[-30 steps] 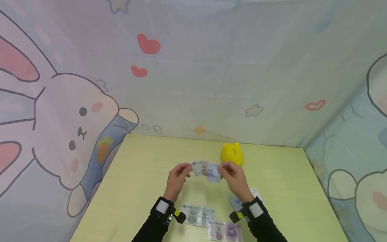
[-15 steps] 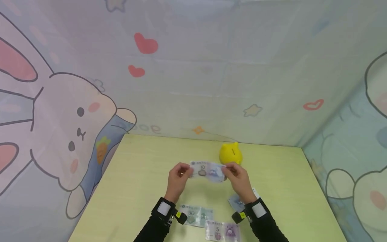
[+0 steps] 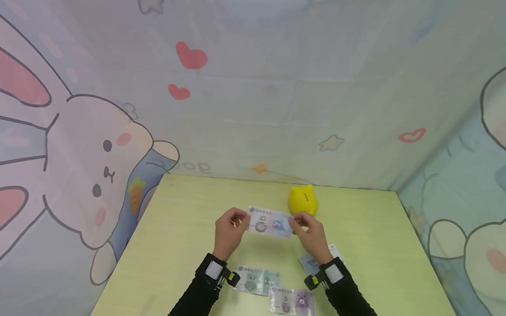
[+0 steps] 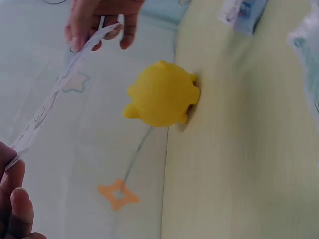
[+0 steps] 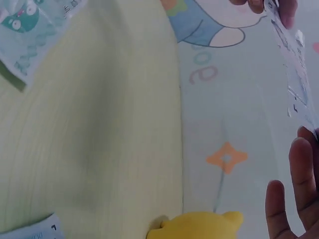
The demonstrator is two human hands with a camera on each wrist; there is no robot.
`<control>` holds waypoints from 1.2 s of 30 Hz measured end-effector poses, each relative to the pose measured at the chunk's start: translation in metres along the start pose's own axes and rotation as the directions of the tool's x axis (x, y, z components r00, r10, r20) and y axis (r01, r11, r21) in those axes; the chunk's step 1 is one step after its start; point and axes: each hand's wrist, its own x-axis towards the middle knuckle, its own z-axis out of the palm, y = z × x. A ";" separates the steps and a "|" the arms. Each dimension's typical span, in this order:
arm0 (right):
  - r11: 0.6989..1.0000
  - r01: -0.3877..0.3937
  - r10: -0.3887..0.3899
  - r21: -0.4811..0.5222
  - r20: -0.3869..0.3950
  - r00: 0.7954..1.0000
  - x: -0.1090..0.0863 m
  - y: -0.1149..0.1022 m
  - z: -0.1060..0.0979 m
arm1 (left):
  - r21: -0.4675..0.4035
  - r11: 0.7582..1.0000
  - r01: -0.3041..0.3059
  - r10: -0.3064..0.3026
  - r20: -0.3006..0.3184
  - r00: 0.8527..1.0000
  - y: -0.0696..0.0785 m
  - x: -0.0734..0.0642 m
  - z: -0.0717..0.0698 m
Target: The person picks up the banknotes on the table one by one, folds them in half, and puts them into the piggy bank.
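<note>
A play banknote marked 10 point(image 3: 269, 222) is stretched out flat above the table between both hands. My left hand point(image 3: 230, 231) pinches its left end between thumb and fingers, and my right hand point(image 3: 311, 232) pinches the right end. In the left wrist view the banknote point(image 4: 47, 104) appears nearly edge-on. Just behind the right hand stands a yellow piggy bank point(image 3: 303, 199) with a dark slot on top; its lower part is partly covered by that hand. The wrist view from the left shows the piggy bank point(image 4: 162, 94) resting on the table, apart from both hands.
On the yellow-green table point(image 3: 189, 219) lie a green 50 note point(image 3: 257, 281) and a purple 5 note point(image 3: 292, 301), overlapping slightly. Bluish-white notes point(image 3: 309, 262) lie partly under the right wrist. A cartoon-printed cloth point(image 3: 253, 109) rises behind the table.
Earlier the note looked folded or bent, with its halves at an angle and the 10 partly hidden. Now it is spread flat between the hands, which have stayed nearly in place.
</note>
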 end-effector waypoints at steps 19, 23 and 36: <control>0.813 0.406 -0.457 -0.418 -0.025 0.889 0.006 -0.008 0.015 | 0.619 0.446 -0.646 0.695 0.215 0.686 0.023 -0.006 0.015; 0.846 0.402 -0.448 -0.352 -0.057 0.892 0.005 -0.008 0.019 | 0.602 0.491 -0.630 0.692 0.170 0.702 0.028 -0.010 0.025; 0.966 0.246 -0.254 -0.081 -0.117 0.960 0.002 -0.022 0.022 | 0.600 0.561 -0.570 0.688 0.045 0.725 0.037 -0.012 0.057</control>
